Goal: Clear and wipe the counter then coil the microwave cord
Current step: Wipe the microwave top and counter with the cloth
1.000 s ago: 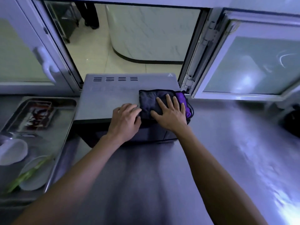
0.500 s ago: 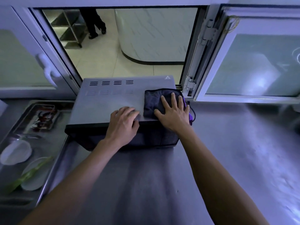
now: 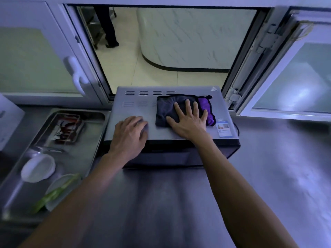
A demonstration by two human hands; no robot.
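The bare steel table [image 3: 161, 203] was seen nearest. On the microwave [image 3: 136, 111] beyond it, the right hand [image 3: 189, 120] was pressed flat, fingers spread, on the folded cloth [image 3: 166, 110], which had been slid rightward since a second earlier; wiping was judged underway. The left hand [image 3: 129, 135] rested loosely curled, holding nothing. At left, a tray [image 3: 95, 140] held a white bowl [image 3: 38, 167], a green stalk [image 3: 53, 196] and chillies [image 3: 67, 129]. The cord [image 3: 236, 126] showed behind, uncoiled.
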